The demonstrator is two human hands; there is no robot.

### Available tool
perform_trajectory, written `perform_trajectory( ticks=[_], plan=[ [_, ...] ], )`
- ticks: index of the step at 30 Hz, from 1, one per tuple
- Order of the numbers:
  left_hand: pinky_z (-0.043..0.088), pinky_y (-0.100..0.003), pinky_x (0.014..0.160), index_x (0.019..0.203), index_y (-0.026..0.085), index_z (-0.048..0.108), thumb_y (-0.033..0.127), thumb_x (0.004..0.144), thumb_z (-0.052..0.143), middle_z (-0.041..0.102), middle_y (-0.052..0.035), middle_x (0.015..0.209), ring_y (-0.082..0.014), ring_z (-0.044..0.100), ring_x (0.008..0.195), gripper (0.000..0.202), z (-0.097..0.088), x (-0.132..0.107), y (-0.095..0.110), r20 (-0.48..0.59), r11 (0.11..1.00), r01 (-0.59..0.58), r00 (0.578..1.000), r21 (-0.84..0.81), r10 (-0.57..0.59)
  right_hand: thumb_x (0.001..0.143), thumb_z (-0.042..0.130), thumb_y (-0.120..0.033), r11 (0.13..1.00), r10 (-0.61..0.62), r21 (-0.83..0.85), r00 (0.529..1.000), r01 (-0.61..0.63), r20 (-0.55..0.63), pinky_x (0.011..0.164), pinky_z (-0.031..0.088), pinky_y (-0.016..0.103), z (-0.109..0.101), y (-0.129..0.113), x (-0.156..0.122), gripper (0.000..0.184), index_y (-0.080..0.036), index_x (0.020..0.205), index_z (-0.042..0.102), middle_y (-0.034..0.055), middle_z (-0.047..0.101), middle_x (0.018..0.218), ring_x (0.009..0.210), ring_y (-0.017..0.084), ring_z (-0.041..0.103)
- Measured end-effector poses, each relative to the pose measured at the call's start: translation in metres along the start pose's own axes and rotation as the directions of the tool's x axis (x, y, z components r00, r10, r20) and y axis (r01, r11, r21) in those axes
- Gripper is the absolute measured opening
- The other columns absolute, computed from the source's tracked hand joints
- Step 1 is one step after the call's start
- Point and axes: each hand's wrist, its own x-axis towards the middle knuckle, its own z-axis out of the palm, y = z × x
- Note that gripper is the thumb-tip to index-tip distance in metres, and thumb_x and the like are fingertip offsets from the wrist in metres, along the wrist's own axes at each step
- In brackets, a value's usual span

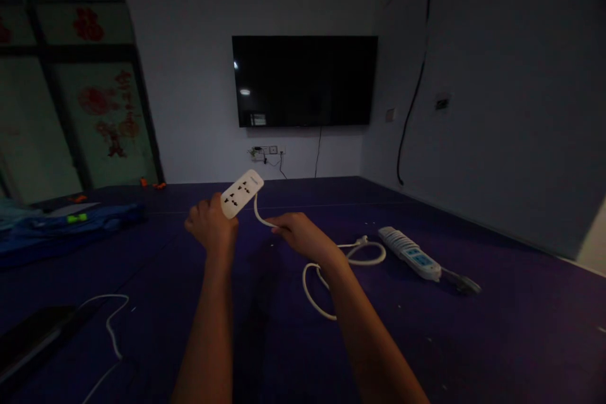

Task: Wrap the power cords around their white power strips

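A white power strip (242, 193) is tilted up in my left hand (211, 222), whose fingers wrap round its lower end. Its socket face, with dark holes, is turned toward me. From its upper end the white cord (259, 214) curves down to my right hand (301, 233), which pinches it between thumb and fingers. Beyond my right wrist the cord lies in loose loops on the purple surface, and its plug (362, 240) rests there. Part of the cord is hidden behind my right forearm.
A second power strip (416, 260), wrapped in its own cord, lies to the right. At lower left are a dark flat device (35, 331) and a thin white cable (112, 328). Blue cloth (85, 224) lies at far left. A television (305, 81) hangs on the back wall.
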Motion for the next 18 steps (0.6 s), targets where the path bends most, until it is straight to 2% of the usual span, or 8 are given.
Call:
perform_trajectory(
  ticks=[3, 5, 8, 10, 12, 14, 18],
  plan=[
    [0.033, -0.054, 0.093, 0.110, 0.023, 0.059, 0.016, 0.070, 0.056, 0.062, -0.0109, 0.106, -0.0306, 0.047, 0.108, 0.040, 0.004, -0.002, -0.004, 0.043, 0.990, -0.138, 0.990, 0.029, 0.137, 0.084, 0.050, -0.012, 0.995, -0.013, -0.103, 0.998, 0.006, -0.065, 0.082, 0.044, 0.029, -0.004, -0.002, 0.001, 0.027, -0.020, 0.102, 0.070, 0.0068, 0.071, 0.098, 0.092, 0.018, 0.063],
    [0.024, -0.058, 0.101, 0.108, 0.025, 0.061, 0.011, 0.071, 0.053, 0.061, -0.0085, 0.109, -0.0292, 0.044, 0.112, 0.041, 0.008, -0.002, -0.004, 0.087, 0.970, -0.243, 0.966, 0.006, 0.242, 0.086, 0.050, -0.015, 0.988, -0.015, -0.155, 0.992, -0.004, -0.124, 0.079, 0.044, 0.027, -0.005, -0.002, 0.001, 0.026, -0.022, 0.102, 0.070, 0.0065, 0.071, 0.097, 0.089, 0.017, 0.063],
    [0.014, -0.061, 0.105, 0.108, 0.029, 0.060, 0.006, 0.067, 0.053, 0.060, -0.0043, 0.113, -0.0277, 0.042, 0.116, 0.048, 0.011, -0.001, -0.002, 0.167, 0.913, -0.402, 0.898, -0.064, 0.407, 0.087, 0.051, -0.021, 0.974, -0.002, -0.222, 0.976, -0.048, -0.220, 0.072, 0.042, 0.026, -0.010, 0.002, -0.001, 0.024, -0.023, 0.101, 0.070, 0.0059, 0.070, 0.090, 0.083, 0.017, 0.062],
    [0.011, -0.061, 0.106, 0.108, 0.031, 0.059, 0.002, 0.062, 0.054, 0.060, -0.0020, 0.114, -0.0271, 0.042, 0.117, 0.054, 0.009, 0.000, 0.000, 0.204, 0.876, -0.469, 0.852, -0.108, 0.482, 0.087, 0.051, -0.025, 0.967, 0.008, -0.241, 0.961, -0.078, -0.275, 0.066, 0.040, 0.026, -0.015, 0.006, -0.003, 0.023, -0.023, 0.099, 0.071, 0.0056, 0.069, 0.084, 0.075, 0.016, 0.060],
    [0.014, -0.059, 0.106, 0.107, 0.031, 0.059, -0.001, 0.059, 0.053, 0.061, -0.0014, 0.112, -0.0262, 0.043, 0.116, 0.057, 0.005, 0.002, 0.002, 0.202, 0.839, -0.520, 0.815, -0.160, 0.543, 0.086, 0.052, -0.027, 0.971, 0.013, -0.221, 0.946, -0.089, -0.325, 0.062, 0.038, 0.025, -0.020, 0.011, -0.006, 0.023, -0.023, 0.096, 0.072, 0.0050, 0.068, 0.080, 0.069, 0.015, 0.058],
    [0.022, -0.054, 0.104, 0.105, 0.030, 0.059, -0.002, 0.058, 0.052, 0.062, -0.0019, 0.109, -0.0255, 0.045, 0.112, 0.057, -0.002, 0.002, 0.003, 0.184, 0.791, -0.565, 0.774, -0.234, 0.606, 0.086, 0.052, -0.027, 0.981, 0.015, -0.176, 0.929, -0.086, -0.370, 0.061, 0.038, 0.025, -0.025, 0.016, -0.008, 0.022, -0.023, 0.093, 0.072, 0.0041, 0.067, 0.078, 0.067, 0.015, 0.057],
    [0.037, -0.043, 0.091, 0.104, 0.027, 0.061, 0.000, 0.059, 0.050, 0.063, -0.0032, 0.104, -0.0254, 0.049, 0.105, 0.053, -0.016, 0.002, 0.007, 0.194, 0.704, -0.595, 0.694, -0.388, 0.693, 0.084, 0.054, -0.030, 0.995, 0.018, -0.079, 0.902, -0.057, -0.432, 0.060, 0.038, 0.026, -0.034, 0.025, -0.012, 0.021, -0.023, 0.090, 0.073, 0.0039, 0.066, 0.077, 0.068, 0.015, 0.056]
  ],
)
